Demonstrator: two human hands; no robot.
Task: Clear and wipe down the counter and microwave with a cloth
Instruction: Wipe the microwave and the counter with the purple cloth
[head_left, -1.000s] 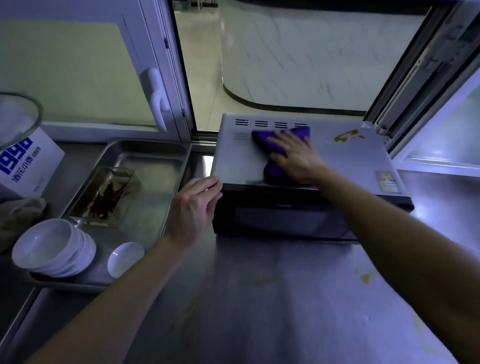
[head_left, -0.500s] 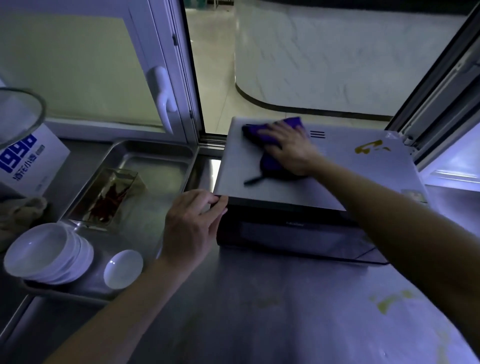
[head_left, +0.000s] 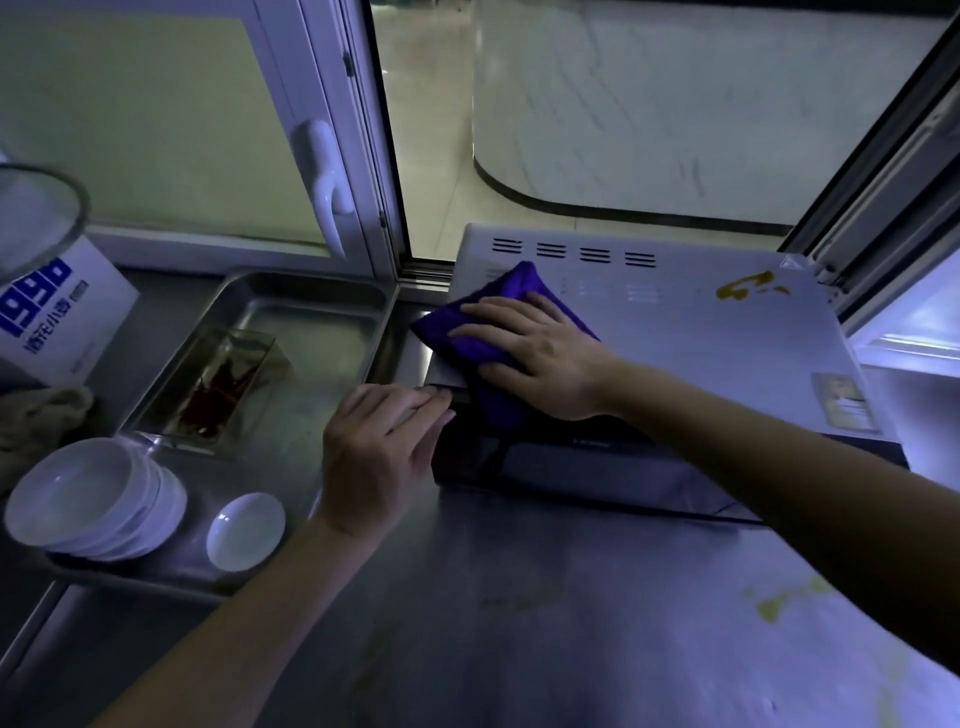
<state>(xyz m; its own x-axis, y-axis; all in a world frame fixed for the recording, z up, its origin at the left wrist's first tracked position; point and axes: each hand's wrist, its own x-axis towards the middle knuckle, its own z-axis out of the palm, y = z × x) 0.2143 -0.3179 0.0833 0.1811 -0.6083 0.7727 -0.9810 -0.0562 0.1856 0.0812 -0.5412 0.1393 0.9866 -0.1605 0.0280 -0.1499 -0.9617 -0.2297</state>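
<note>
The right hand, fingers flat, presses the cloth onto the microwave top's 9 o'clock edge, while the left hand, fingers straight, touches its corner.

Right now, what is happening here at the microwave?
A person is wiping the top of the microwave. The right hand presses a purple cloth flat on the front left corner of the top, with part of the cloth hanging over the front edge. The left hand rests against the microwave's left front corner. A yellow stain at the back right of the top is not yet wiped, and yellow smears lie on the counter.
</note>
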